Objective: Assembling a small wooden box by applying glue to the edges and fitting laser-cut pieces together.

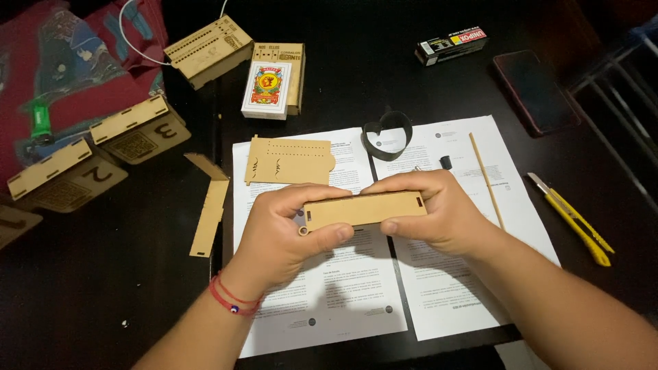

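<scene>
Inspector: Left hand (288,229) and right hand (432,212), fingers of both clamped on the thin slotted wooden panel (363,207), held above the printed sheets (356,288)?

Assessor: Confirmed. In my judgement, uneven squeezing could snap it; the yellow utility knife (572,219) lies near the right forearm

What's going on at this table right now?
A person holds a thin rectangular wooden panel with both hands, the left hand at one end and the right hand at the other, above two printed sheets on a dark table. Another flat wooden panel lies just beyond. A yellow utility knife, a thin wooden stick, a pack of playing cards and several wooden boxes lie around.
</scene>
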